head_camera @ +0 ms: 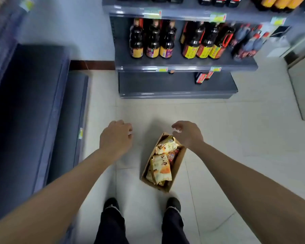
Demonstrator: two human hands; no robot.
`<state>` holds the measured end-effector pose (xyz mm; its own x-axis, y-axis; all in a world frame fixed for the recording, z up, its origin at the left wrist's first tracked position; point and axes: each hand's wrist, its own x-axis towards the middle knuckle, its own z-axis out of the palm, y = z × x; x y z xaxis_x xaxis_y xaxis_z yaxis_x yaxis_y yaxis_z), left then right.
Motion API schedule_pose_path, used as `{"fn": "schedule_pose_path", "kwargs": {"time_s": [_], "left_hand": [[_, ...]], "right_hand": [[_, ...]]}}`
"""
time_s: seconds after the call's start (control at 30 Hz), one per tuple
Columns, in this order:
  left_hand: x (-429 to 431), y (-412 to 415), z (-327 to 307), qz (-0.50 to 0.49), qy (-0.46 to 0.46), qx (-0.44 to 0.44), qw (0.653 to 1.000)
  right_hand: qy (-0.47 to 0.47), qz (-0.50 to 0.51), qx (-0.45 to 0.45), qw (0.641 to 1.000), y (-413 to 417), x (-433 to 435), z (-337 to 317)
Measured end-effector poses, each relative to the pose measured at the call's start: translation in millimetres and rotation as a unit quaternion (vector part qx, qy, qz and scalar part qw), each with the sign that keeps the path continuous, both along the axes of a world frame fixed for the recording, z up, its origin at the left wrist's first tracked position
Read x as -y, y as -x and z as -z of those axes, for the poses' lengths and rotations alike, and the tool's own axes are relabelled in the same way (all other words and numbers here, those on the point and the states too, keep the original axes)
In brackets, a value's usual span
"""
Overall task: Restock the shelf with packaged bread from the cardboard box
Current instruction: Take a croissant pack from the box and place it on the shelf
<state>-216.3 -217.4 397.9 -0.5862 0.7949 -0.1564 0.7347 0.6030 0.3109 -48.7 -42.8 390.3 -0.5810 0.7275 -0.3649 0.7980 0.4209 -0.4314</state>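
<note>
A brown cardboard box (175, 170) lies on the tiled floor in front of my feet, holding several yellow packets of bread (161, 169). My left hand (115, 138) hovers to the left of the box with fingers loosely curled and nothing in it. My right hand (187, 133) hangs above the box's far end, fingers loosely curled, empty. A dark grey shelf (30, 110) with bare boards runs along the left side.
Straight ahead stands a grey shelf unit (183, 63) stocked with dark sauce bottles (153, 39); its bottom board holds a red packet (201, 78) at the right. A white cabinet (303, 85) sits at the right edge. My shoes (173, 204) stand just behind the box.
</note>
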Motion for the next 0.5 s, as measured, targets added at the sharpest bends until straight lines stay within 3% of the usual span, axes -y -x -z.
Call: {"fn": "schedule_pose_path", "kwargs": {"time_s": [0.27, 0.5], "left_hand": [[-36.5, -106.7, 106.3, -0.118, 0.064, 0.119, 0.984], [-42.7, -159.9, 215.9, -0.158, 0.133, 0.174, 0.963]], "right_hand": [[0.065, -0.058, 0.062, 0.994, -65.7, -41.8, 97.0], [0.108, -0.107, 0.107, 0.983, -93.9, -46.5, 218.9]]}}
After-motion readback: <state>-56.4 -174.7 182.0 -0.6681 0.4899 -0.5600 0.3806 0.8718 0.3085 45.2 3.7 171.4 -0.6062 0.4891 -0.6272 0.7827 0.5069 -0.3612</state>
